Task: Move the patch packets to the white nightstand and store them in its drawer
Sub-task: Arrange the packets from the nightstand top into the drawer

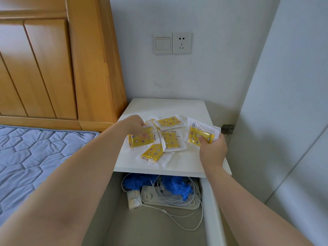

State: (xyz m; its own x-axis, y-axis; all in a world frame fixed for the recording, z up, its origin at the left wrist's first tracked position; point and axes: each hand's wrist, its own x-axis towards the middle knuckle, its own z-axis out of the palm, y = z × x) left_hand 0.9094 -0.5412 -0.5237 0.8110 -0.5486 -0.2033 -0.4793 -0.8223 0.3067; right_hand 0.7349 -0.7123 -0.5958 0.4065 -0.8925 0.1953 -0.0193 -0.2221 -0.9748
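Five yellow star-printed plastic patch packets (171, 140) show plainly: three loose, one in the left grip (134, 124) at nine o'clock, one in the right grip (212, 150) at three o'clock.

The white flat-topped nightstand (177, 107) carries clear-and-white plastic patch packets (171, 139). Their pads are bright yellow, printed with small white stars and moons. Its drawer (142, 231) is pale grey-beige inside, and there lie crumpled deep-blue plastic (179, 187) and thin white cables (177, 217). Left of the nightstand are a honey-orange wooden headboard (44, 68) and a pale blue mattress pad (35, 157) quilted in hexagons. Above it is a white switch-and-socket plate (172, 43).
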